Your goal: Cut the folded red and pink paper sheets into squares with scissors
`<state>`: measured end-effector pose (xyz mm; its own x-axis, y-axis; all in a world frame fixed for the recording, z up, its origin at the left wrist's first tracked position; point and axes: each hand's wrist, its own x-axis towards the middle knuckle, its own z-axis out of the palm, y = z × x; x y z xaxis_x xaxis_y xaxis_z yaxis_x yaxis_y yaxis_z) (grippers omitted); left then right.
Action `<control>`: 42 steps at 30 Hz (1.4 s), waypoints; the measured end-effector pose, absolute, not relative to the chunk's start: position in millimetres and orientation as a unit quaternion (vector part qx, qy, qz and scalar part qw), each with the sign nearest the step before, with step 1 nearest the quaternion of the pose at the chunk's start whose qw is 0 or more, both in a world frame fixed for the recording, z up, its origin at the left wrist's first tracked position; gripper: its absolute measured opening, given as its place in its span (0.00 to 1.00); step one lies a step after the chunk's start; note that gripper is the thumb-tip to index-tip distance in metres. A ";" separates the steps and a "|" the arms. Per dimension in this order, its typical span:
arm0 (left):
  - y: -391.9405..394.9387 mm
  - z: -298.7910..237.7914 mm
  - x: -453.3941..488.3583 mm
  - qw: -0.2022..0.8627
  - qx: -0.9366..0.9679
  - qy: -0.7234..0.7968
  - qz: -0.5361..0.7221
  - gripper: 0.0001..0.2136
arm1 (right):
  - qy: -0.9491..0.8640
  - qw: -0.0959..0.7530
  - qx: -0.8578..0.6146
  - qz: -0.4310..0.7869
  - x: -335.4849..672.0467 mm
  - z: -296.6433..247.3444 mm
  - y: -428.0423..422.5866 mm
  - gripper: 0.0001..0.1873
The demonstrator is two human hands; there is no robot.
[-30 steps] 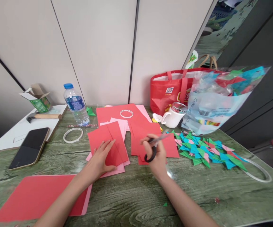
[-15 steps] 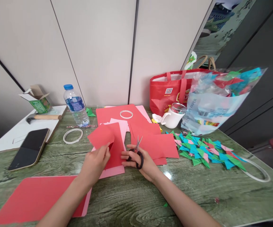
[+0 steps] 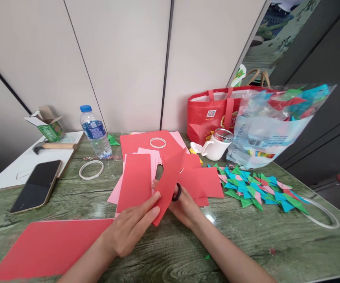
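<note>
My left hand (image 3: 136, 224) grips the lower edge of a red paper piece (image 3: 170, 179), which stands raised and slightly curved. In my right hand (image 3: 184, 206) are scissors (image 3: 177, 192) with a black handle loop; the paper hides most of their blades. Whether the blades touch the paper, I cannot tell. Under and left of the hands lies another red paper strip (image 3: 136, 177) on top of pink sheets (image 3: 115, 192). Further red pieces (image 3: 203, 182) overlap to the right of the scissors.
A water bottle (image 3: 94, 133), a phone (image 3: 37, 186), a hammer (image 3: 54, 146) and a tape ring (image 3: 91, 169) are on the left. To the right stand a white mug (image 3: 217, 145), a red bag (image 3: 201, 120) and a plastic bag (image 3: 267, 133) behind folded paper pieces (image 3: 252, 186).
My left hand has lifted a red piece off the stack and carried it right, in front of the scissors. My right hand stays about where it was.
</note>
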<state>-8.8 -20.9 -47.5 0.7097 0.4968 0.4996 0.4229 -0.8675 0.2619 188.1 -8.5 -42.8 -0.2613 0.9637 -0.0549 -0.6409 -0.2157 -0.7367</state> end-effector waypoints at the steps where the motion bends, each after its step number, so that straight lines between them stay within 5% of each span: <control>1: -21.5 -45.1 -7.6 0.061 0.934 0.217 0.276 0.30 | -0.292 0.552 -0.271 0.732 189.2 -43.0 -7.3 0.18; 17: -8.0 -27.9 1.5 0.035 0.925 0.317 0.207 0.34 | -0.247 0.596 -0.269 0.715 193.3 -55.3 -1.0 0.11; 22: -1.7 -29.9 1.6 -0.014 0.837 0.424 0.344 0.29 | -0.234 0.627 -0.296 0.682 196.3 -49.4 -1.9 0.16; 28: 12.7 -13.3 4.1 0.357 0.481 0.501 0.624 0.29 | -0.268 0.655 -0.360 0.608 195.3 -49.6 0.1 0.19; 33: 19.9 1.1 -12.4 0.675 0.344 0.414 0.505 0.30 | -0.340 0.652 -0.407 0.542 196.8 -50.6 1.2 0.18; 42: 18.0 -6.1 -15.4 0.712 0.418 0.435 0.359 0.09 | -0.392 0.654 -0.481 0.432 203.4 -52.7 4.4 0.19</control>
